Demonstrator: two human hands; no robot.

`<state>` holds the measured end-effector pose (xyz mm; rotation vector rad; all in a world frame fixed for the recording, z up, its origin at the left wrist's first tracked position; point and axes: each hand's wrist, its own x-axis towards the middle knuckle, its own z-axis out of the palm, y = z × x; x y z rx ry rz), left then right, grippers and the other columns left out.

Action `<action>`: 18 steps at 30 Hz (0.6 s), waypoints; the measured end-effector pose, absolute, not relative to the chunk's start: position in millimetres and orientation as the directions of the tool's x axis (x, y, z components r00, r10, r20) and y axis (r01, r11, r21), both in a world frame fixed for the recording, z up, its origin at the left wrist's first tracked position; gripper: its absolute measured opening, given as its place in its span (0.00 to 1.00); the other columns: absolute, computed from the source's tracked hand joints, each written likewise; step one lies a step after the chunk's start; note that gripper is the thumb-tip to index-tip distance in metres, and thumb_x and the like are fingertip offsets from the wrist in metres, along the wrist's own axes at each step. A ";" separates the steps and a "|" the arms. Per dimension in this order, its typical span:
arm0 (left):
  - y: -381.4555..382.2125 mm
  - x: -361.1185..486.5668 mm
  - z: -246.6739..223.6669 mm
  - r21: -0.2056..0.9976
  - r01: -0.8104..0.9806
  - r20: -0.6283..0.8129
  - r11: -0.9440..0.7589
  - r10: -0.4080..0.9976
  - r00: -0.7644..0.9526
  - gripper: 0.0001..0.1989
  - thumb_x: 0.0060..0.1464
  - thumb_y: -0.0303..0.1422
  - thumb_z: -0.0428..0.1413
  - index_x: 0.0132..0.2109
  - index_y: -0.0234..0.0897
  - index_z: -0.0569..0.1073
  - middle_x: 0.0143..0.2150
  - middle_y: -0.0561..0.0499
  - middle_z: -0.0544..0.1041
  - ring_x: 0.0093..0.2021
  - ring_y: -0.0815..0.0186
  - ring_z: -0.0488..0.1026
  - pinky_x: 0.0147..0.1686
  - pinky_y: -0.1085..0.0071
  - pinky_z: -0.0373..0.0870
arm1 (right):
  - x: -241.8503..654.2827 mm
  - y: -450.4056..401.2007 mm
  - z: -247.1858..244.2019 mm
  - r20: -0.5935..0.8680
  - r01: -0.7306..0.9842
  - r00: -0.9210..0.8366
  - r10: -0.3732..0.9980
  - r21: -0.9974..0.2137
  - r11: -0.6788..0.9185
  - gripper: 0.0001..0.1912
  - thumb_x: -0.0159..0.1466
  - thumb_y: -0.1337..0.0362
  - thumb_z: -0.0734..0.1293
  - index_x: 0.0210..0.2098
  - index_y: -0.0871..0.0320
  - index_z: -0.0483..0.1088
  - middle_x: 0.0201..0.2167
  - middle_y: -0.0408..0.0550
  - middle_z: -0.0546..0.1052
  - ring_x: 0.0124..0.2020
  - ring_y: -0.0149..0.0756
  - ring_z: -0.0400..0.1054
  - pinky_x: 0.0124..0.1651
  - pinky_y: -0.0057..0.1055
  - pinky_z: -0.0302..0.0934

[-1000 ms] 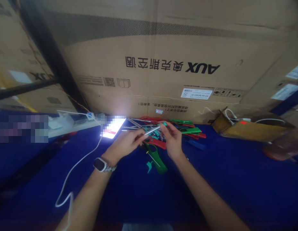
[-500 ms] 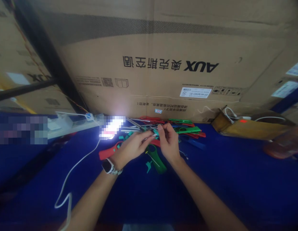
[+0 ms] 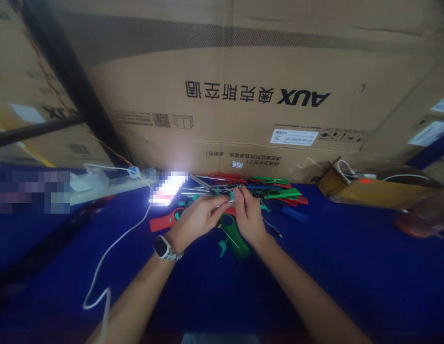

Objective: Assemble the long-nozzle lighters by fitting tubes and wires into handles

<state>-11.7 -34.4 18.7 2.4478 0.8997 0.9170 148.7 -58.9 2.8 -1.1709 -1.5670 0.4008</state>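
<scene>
My left hand (image 3: 200,217), with a watch at its wrist, pinches a small teal and silvery part (image 3: 231,196) at its fingertips. The closed fingers of my right hand (image 3: 249,215) meet the same part from the other side. Fingers hide most of it. Below the hands lies a dark green plastic handle (image 3: 236,239), shaped like a long lighter's handle, with a loose teal trigger-like piece (image 3: 222,247) beside it. Left of my left hand is a red handle (image 3: 163,222). Metal tubes (image 3: 198,191) lie behind the hands.
A bright phone-like screen (image 3: 168,188) with a white cable (image 3: 116,243) stands at the left. Green handles (image 3: 282,193), red pieces (image 3: 222,177) and a blue handle (image 3: 291,212) lie behind and right. An open cardboard box (image 3: 372,188) holds cables; a large carton (image 3: 243,57) stands behind.
The fingers of my right hand have drawn in closer around the small part and moved slightly lower. My left hand stays almost where it was. The view has shifted slightly.
</scene>
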 end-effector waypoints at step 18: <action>-30.3 -25.6 21.8 0.376 0.541 0.517 -0.753 0.654 0.552 0.39 0.50 0.44 0.66 0.66 0.41 0.63 0.62 0.41 0.70 0.61 0.49 0.67 0.61 0.49 0.61 | 152.6 -44.5 -16.6 0.337 0.110 0.289 0.896 -0.942 0.318 0.24 0.67 0.43 0.61 0.26 0.54 0.59 0.21 0.37 0.58 0.23 0.30 0.53 0.26 0.28 0.50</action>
